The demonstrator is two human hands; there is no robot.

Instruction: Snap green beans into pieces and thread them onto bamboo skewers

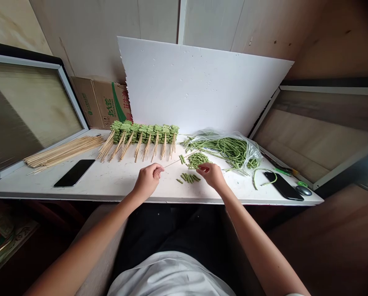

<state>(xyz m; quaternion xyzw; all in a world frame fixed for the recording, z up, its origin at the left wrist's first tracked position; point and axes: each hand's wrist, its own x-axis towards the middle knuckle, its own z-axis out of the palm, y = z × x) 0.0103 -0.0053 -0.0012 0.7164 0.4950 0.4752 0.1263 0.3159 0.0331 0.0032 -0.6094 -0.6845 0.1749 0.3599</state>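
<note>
In the head view, the left hand [147, 179] is closed, pinching a thin skewer [171, 163] above the tabletop [116, 181]. The skewer's long axis slants away and to the right, and a few bean pieces [182, 159] appear to sit on it toward the far end. The right hand [213, 175] has its fingers curled together at the near edge of the pile of cut beans [199, 158]; whether it pinches a piece, I cannot tell. That pile lies ahead and right of the left hand, so the right is nearer. A short row of cut pieces [190, 178] lies between the hands.
</note>
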